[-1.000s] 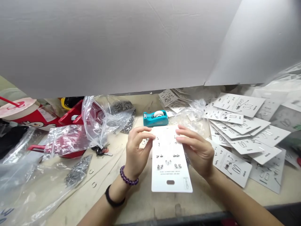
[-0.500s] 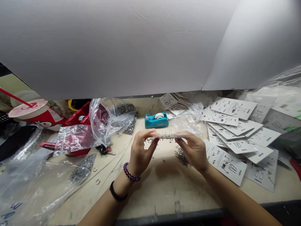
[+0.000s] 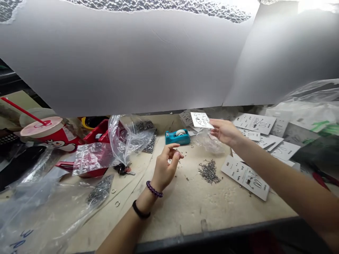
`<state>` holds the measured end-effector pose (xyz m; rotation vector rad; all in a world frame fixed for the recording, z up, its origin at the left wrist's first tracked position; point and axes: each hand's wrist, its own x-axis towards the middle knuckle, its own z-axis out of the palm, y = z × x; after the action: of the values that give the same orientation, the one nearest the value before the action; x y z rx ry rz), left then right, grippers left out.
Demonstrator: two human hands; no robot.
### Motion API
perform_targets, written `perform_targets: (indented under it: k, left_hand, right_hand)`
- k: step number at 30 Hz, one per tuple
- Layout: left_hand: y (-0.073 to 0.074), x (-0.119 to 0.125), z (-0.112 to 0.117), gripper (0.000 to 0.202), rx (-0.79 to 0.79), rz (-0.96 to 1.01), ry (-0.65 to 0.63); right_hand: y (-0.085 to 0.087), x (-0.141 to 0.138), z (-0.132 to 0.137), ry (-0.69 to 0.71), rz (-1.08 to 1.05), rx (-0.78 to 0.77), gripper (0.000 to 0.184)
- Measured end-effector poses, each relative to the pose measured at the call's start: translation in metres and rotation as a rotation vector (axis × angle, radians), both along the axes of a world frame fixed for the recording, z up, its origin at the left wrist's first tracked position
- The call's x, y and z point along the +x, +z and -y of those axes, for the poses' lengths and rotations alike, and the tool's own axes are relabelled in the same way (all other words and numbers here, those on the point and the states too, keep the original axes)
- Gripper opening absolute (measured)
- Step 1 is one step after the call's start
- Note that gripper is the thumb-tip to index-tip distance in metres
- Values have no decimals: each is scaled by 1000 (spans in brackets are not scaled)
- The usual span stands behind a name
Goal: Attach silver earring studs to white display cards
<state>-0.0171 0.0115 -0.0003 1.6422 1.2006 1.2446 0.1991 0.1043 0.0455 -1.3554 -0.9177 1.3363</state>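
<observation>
My right hand (image 3: 226,132) is raised over the table, and its fingertips meet the corner of a white printed card (image 3: 201,120), seen small and tilted above the cards at the back. My left hand (image 3: 165,167) hangs empty and loosely curled just above a scatter of tiny metal pieces (image 3: 174,160). A heap of small silver metal parts (image 3: 209,171) lies on the bare table between my hands. A purple bead bracelet (image 3: 154,189) and a black band (image 3: 140,210) circle my left wrist.
A teal tape dispenser (image 3: 177,137) stands behind my hands. Printed cards (image 3: 254,123) lie spread at the right, partly under my arm. Plastic bags of metal parts (image 3: 100,192) lie at the left, near keys (image 3: 122,169), a red tray (image 3: 99,132) and a lidded cup (image 3: 45,132).
My hands have parted. The card is no longer held between them: it now shows far up at my right fingertips. My left hand has dropped lower, and the metal heap is fully visible.
</observation>
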Motion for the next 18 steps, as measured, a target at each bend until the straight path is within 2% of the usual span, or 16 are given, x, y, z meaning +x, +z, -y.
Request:
perform_targets:
  k: [2, 5, 8, 11, 13, 15, 16, 18]
  left_hand:
    - [2, 1, 2, 23, 8, -1, -14]
    - [3, 2, 4, 22, 27, -6, -32]
    - [2, 2, 3, 23, 31, -10, -33]
    - [1, 2, 1, 22, 24, -17, -23]
    - [7, 3, 3, 20, 17, -30, -23]
    - [21, 3, 14, 20, -11, -52, -90]
    - [31, 2, 23, 20, -38, -64, -171]
    - [51, -2, 45, 21, -113, -117, -417]
  right_hand:
    - [3, -3, -22, -77, 45, 50, 1]
    - [1, -10, -53, -141, 96, 81, 7]
    - [-3, -13, -78, -161, 168, 62, 9]
    - [-2, -9, -89, -142, 262, 62, 9]
    - [0, -2, -83, -129, 348, 84, 11]
    - [3, 10, -66, -122, 441, 121, 15]
    - [5, 18, -54, -120, 480, 143, 19]
    - [8, 39, -24, -101, 557, 200, 24]
